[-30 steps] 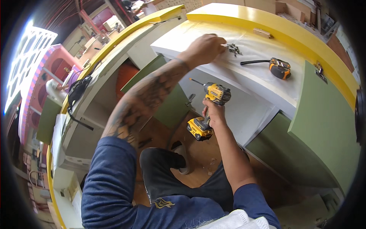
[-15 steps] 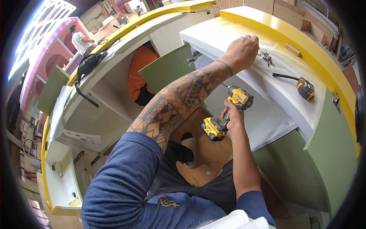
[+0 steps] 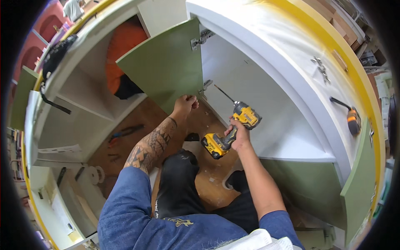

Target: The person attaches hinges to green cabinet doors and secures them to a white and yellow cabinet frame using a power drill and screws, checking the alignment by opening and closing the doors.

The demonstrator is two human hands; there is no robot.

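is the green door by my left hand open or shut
Open: the green door stands out from its hinges, leaving the white cabinet interior visible.

The person wears a dark blue shirt with short sleeves. The left sleeve is wrinkly and stops near the elbow, with a sewn line by its edge. The right sleeve is the same blue. A small gold picture with curvy lines sits on the front. The left arm has a big dark tattoo with lots of triangles and zigzags, and a thin dark ring goes around near the wrist. Both hands are bare. The long pants are black, with little white marks down one side. A folded white cloth shows at the bottom.
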